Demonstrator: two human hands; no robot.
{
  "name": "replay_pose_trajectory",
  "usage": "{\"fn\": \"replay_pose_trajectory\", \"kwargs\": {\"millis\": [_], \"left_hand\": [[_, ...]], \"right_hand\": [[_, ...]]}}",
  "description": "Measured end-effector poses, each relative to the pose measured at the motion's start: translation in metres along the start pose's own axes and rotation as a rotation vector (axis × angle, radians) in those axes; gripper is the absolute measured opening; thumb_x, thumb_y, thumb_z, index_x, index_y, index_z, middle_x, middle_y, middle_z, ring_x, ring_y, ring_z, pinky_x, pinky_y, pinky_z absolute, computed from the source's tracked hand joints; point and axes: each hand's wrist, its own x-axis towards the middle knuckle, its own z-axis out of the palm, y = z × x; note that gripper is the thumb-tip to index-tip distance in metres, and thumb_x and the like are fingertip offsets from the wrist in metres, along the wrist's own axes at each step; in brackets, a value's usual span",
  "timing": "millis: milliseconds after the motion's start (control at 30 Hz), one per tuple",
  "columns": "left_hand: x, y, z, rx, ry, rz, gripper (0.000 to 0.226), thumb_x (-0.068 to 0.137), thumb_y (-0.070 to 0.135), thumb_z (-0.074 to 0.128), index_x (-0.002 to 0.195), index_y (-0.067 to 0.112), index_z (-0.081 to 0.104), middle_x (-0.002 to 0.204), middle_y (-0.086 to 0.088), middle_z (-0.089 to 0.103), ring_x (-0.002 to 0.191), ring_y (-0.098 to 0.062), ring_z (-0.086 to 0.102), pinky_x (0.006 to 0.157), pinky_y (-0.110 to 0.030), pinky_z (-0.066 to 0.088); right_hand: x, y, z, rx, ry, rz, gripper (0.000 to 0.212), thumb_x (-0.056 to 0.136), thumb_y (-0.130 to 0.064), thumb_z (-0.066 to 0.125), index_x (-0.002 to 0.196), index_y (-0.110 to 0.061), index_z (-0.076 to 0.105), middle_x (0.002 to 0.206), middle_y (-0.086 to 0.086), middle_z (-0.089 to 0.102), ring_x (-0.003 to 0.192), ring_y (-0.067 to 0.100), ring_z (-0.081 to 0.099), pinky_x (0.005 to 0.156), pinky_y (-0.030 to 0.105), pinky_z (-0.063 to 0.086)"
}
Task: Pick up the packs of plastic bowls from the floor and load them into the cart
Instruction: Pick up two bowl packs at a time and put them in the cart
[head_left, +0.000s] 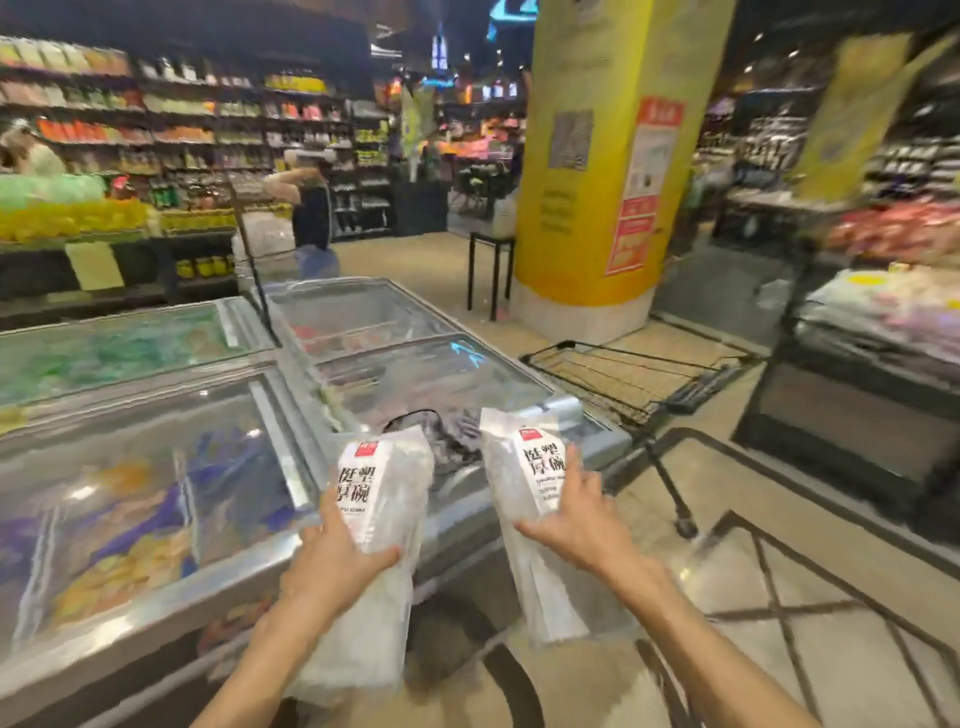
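So right now I'm holding a pack in each of my hands, both already up off the floor and hovering over the near end of the chest freezer (171, 457). My left hand (337, 556) is wrapping around the middle of the left pack of bowls (382, 499), thumb across the front, and my right hand (569, 512) is clamping the right pack of bowls (524, 478) from the side with fingers spread over the label. I'm gripping them mid-length because the sleeves are long and floppy, and the bottoms are sagging anyway. Both are tilting label-up, well apart from each other. The cart (623, 376) is sitting just past the freezer's far right corner, basket looking empty as far as I can tell, so I'm guessing the next bit is swinging both packs right and forward over its rim. The glass lid is close underneath, so I'm watching for snags.
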Motion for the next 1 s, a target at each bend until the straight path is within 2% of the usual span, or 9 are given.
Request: {"fn": "replay_pose_trajectory", "kwargs": {"millis": [133, 233, 400, 533, 600, 700, 800, 900, 1000], "left_hand": [[0.042, 0.099, 0.09, 0.058, -0.135, 0.142, 0.132, 0.055, 0.071, 0.075, 0.157, 0.035, -0.001, 0.146, -0.015, 0.046, 0.126, -0.039, 0.053, 0.103, -0.052, 0.047], [0.066, 0.173, 0.156, 0.11, -0.227, 0.245, 0.131, 0.062, 0.067, 0.078, 0.157, 0.034, -0.005, 0.149, -0.02, 0.042, 0.128, -0.042, 0.051, 0.101, -0.05, 0.046], [0.111, 0.291, 0.267, 0.087, -0.381, 0.435, 0.136, 0.055, 0.075, 0.075, 0.153, 0.044, -0.014, 0.152, -0.019, 0.041, 0.131, -0.044, 0.05, 0.104, -0.059, 0.045], [0.146, 0.39, 0.356, 0.097, -0.492, 0.545, 0.141, 0.058, 0.07, 0.082, 0.154, 0.045, -0.018, 0.159, -0.015, 0.034, 0.14, -0.042, 0.042, 0.109, -0.067, 0.038], [0.157, 0.442, 0.392, 0.094, -0.53, 0.611, 0.142, 0.055, 0.069, 0.083, 0.154, 0.045, -0.016, 0.153, -0.014, 0.042, 0.135, -0.04, 0.047, 0.106, -0.067, 0.041], [0.17, 0.518, 0.445, 0.111, -0.604, 0.666, 0.138, 0.063, 0.061, 0.085, 0.156, 0.037, -0.013, 0.149, -0.016, 0.045, 0.124, -0.039, 0.056, 0.102, -0.062, 0.047], [0.18, 0.582, 0.497, 0.12, -0.639, 0.729, 0.138, 0.065, 0.06, 0.085, 0.156, 0.037, -0.015, 0.153, -0.016, 0.04, 0.127, -0.038, 0.054, 0.104, -0.058, 0.047], [0.196, 0.64, 0.551, 0.112, -0.633, 0.805, 0.137, 0.061, 0.062, 0.084, 0.158, 0.034, -0.009, 0.156, -0.011, 0.037, 0.135, -0.035, 0.046, 0.109, -0.056, 0.043], [0.213, 0.697, 0.608, 0.143, -0.631, 0.8, 0.135, 0.058, 0.066, 0.081, 0.157, 0.034, -0.005, 0.158, -0.011, 0.033, 0.138, -0.036, 0.043, 0.111, -0.056, 0.041]], "right_hand": [[0.032, 0.099, -0.059, -0.005, 0.089, 0.179, 0.133, 0.068, -0.071, 0.069, 0.158, -0.024, -0.018, 0.153, 0.019, 0.027, 0.134, 0.045, 0.04, 0.109, 0.056, 0.038], [0.05, 0.167, -0.098, 0.005, 0.155, 0.307, 0.133, 0.07, -0.068, 0.072, 0.157, -0.026, -0.019, 0.154, 0.018, 0.025, 0.135, 0.044, 0.039, 0.108, 0.054, 0.039], [0.09, 0.273, -0.157, 0.027, 0.262, 0.474, 0.133, 0.065, -0.073, 0.073, 0.156, -0.033, -0.016, 0.149, 0.016, 0.034, 0.13, 0.039, 0.043, 0.104, 0.055, 0.043], [0.128, 0.342, -0.209, 0.041, 0.353, 0.604, 0.131, 0.068, -0.069, 0.075, 0.156, -0.032, -0.015, 0.145, 0.015, 0.037, 0.13, 0.039, 0.042, 0.102, 0.052, 0.044], [0.147, 0.372, -0.236, 0.06, 0.411, 0.644, 0.13, 0.069, -0.068, 0.076, 0.156, -0.033, -0.014, 0.146, 0.014, 0.037, 0.129, 0.039, 0.044, 0.101, 0.052, 0.045], [0.174, 0.419, -0.276, 0.065, 0.462, 0.714, 0.131, 0.07, -0.068, 0.077, 0.156, -0.033, -0.016, 0.151, 0.015, 0.034, 0.13, 0.038, 0.044, 0.102, 0.053, 0.045], [0.201, 0.471, -0.31, 0.044, 0.495, 0.785, 0.132, 0.069, -0.072, 0.074, 0.155, -0.033, -0.019, 0.151, 0.014, 0.035, 0.129, 0.037, 0.046, 0.099, 0.051, 0.046], [0.235, 0.529, -0.343, 0.034, 0.533, 0.814, 0.133, 0.066, -0.074, 0.074, 0.154, -0.035, -0.017, 0.152, 0.013, 0.035, 0.13, 0.037, 0.046, 0.101, 0.053, 0.048], [0.276, 0.59, -0.375, 0.048, 0.532, 0.829, 0.133, 0.069, -0.07, 0.076, 0.155, -0.032, -0.017, 0.154, 0.014, 0.03, 0.132, 0.039, 0.044, 0.103, 0.054, 0.045]]}}
